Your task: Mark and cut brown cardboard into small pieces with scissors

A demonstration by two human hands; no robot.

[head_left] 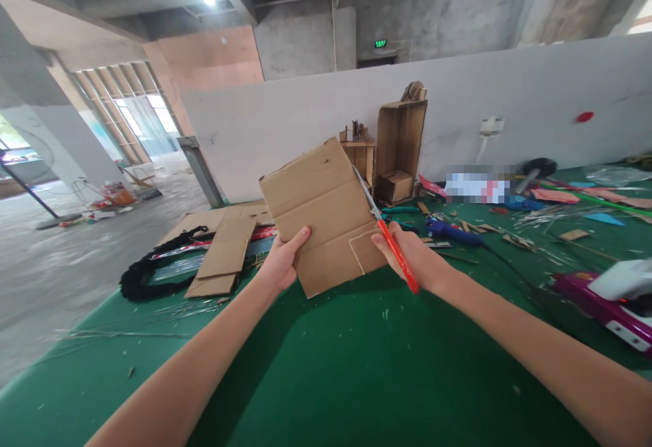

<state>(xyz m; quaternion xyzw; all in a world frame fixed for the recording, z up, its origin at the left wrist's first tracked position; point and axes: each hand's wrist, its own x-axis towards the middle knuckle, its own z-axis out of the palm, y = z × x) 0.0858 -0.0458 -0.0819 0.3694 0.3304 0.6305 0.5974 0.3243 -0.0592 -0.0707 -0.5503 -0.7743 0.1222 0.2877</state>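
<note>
A creased piece of brown cardboard [320, 195] is held up above the green tabletop, tilted. My left hand [282, 257] is closed on its lower left edge, thumb on the near face and fingers hidden behind. At the right edge my right hand [405, 253] is closed around red-handled scissors [384, 229], its thumb also resting on the cardboard. The metal blades point up and away along the right edge; whether they are parted I cannot tell. A pale outline with a rounded corner shows on the lower right of the cardboard.
Cardboard pieces [221, 253] and a black fuzzy coil [137, 274] lie left on the green table [326, 372]. Behind stand an upright cardboard box [400, 145] and a smaller cardboard structure [363, 158]. To the right are a blue corded tool [453, 231], scraps and a purple power strip [601, 304].
</note>
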